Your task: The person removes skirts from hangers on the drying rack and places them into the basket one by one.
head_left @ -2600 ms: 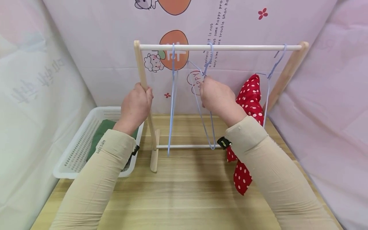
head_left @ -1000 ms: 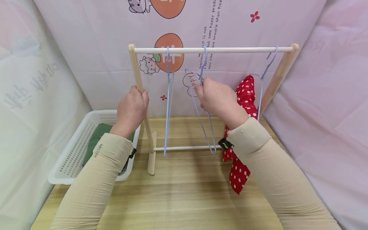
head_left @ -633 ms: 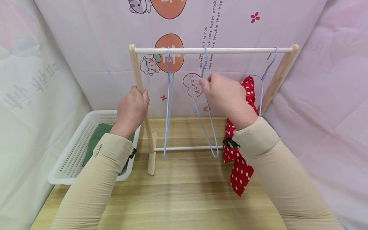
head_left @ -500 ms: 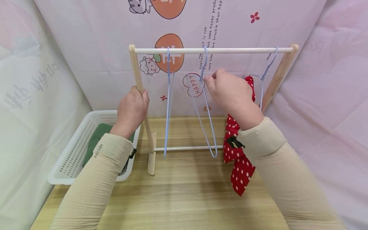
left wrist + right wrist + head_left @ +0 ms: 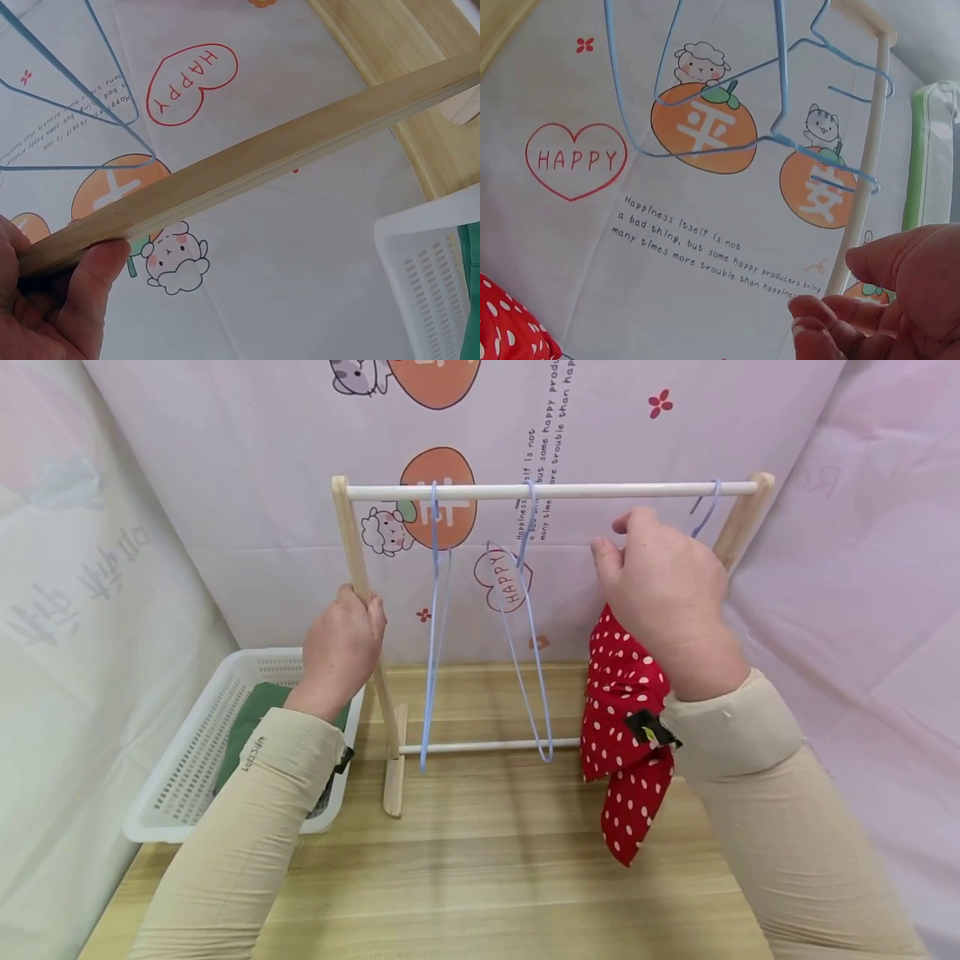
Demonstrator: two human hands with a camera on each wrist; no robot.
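My left hand (image 5: 341, 647) grips the left wooden post (image 5: 350, 535) of a clothes rack; in the left wrist view the thumb lies against the post. My right hand (image 5: 667, 597) holds nothing, its fingers loosely bent, between the middle blue hanger (image 5: 537, 660) and the right blue hanger (image 5: 707, 517). Below it hangs a red cloth with white dots (image 5: 622, 710), partly covered by my wrist. Another blue hanger (image 5: 430, 635) hangs bare near the left post. All three hook over the white top rail (image 5: 600, 490); the right one is mostly hidden behind my right hand.
A white perforated basket (image 5: 168, 777) with green cloth (image 5: 255, 714) inside stands left of the rack, on the wooden tabletop (image 5: 450, 877). A white lower rail (image 5: 487, 746) crosses the rack near the table. Printed cloth walls (image 5: 277, 460) enclose the back and sides.
My right hand has let go of the middle hanger and moved right, to above the red dotted cloth. That hanger stays on the rail. My left hand keeps its grip on the post.
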